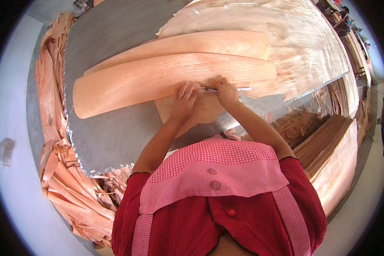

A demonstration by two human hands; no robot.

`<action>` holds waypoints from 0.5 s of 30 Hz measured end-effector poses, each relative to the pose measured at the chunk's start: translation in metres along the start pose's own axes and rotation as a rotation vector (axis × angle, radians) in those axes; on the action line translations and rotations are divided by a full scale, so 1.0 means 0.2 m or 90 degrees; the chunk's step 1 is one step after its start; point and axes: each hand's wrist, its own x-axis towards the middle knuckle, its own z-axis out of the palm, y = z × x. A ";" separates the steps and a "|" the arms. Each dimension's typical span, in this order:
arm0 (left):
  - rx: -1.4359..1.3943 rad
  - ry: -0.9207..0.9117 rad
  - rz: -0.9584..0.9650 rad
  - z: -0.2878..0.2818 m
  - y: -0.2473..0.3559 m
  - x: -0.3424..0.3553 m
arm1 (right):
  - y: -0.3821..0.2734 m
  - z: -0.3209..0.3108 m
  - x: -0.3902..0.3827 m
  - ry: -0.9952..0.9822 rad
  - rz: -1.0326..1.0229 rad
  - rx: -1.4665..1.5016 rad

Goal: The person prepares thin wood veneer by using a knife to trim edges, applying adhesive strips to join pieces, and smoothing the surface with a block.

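A long, pale orange-brown sheet of wood veneer [170, 74] lies curled across the grey table, with a second curled sheet [179, 45] just behind it. My left hand [184, 102] rests on the near edge of the front sheet, its fingers laid out over the wood. Beside it on the right, my right hand [227, 94] is closed around a slim knife-like tool [208, 88] whose dark end points toward my left hand. A pale narrow strip [243, 88] shows just right of that hand; whether it belongs to the tool I cannot tell. Under my hands spreads a ragged-edged veneer piece [207, 113].
Larger pale veneer sheets [303, 47] cover the right part of the grey tabletop [115, 132]. Long veneer scraps [51, 106] hang or heap along its left side. At lower right stands a stack of brown veneer strips [324, 143], with loose scraps [296, 126] beside it.
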 end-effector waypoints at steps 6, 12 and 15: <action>-0.068 -0.078 0.013 0.04 0.08 -0.01 | 0.01 0.04 -0.01 0.082 -0.001 0.074; -0.092 -0.048 0.012 0.11 0.08 0.00 | 0.10 0.08 0.05 0.060 0.027 0.013; -0.077 -0.054 0.005 0.11 0.07 -0.01 | 0.14 0.04 0.03 0.039 0.030 0.006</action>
